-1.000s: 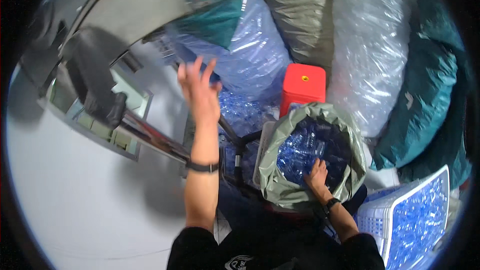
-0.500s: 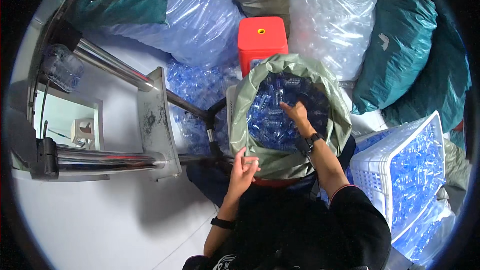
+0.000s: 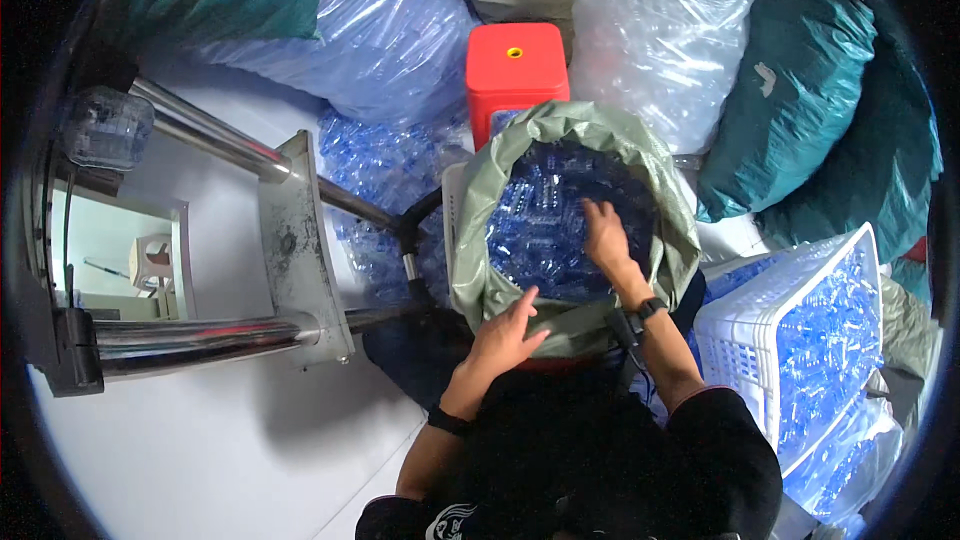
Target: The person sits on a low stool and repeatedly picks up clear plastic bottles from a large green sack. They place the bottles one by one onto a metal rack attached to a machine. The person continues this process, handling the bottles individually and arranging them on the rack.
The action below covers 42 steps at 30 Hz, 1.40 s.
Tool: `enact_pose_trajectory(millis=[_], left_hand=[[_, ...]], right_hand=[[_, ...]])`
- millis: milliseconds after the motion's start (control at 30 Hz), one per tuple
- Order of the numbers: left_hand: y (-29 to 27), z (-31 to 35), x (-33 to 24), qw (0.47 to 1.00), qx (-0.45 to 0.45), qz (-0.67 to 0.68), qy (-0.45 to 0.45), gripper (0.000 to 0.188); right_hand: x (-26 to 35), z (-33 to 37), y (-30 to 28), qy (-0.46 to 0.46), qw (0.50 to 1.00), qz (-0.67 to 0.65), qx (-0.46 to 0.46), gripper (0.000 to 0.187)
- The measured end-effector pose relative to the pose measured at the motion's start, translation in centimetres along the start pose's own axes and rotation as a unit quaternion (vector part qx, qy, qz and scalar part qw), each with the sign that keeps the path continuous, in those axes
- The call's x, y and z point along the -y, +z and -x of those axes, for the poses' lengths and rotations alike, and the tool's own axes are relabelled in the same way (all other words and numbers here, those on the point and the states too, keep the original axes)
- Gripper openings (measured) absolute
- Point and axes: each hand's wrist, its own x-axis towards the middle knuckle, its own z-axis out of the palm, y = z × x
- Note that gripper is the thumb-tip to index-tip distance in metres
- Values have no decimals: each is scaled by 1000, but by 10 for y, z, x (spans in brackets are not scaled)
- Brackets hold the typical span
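Note:
A grey-green sack stands open in front of me, filled with small clear blue plastic bottles. My right hand is down inside the sack, resting on the bottles; whether it grips one I cannot tell. My left hand lies on the sack's near rim with its fingers spread and nothing in it. Both wrists wear dark bands.
A red plastic stool stands just behind the sack. A white crate of blue bottles sits at right. Large clear and teal bags crowd the back. Metal rails and a plate of a machine run at left, with a clear bottle.
My left hand has come down from the raised position near the machine to the sack's near rim. My right hand has stayed inside the sack, shifting slightly over the bottles.

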Motion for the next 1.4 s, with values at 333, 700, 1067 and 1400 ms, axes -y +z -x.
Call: enact_pose_trajectory(millis=[333,700,1067,1400], left_hand=[[30,37,9,997,67,-15,-17,72],[20,42,16,997,45,-61,-1,74],[-10,2,13,962,-79,253,-63,63],[-159,-80,-102,981,-160,76,75,60]], right_hand=[[-14,-38,9,45,951,-293,-84,34],[61,-88,59,73,981,-176,-44,82],[63,-42,-43,118,678,-685,238,39],[93,46,-124,-77,649,-757,-1,26]])
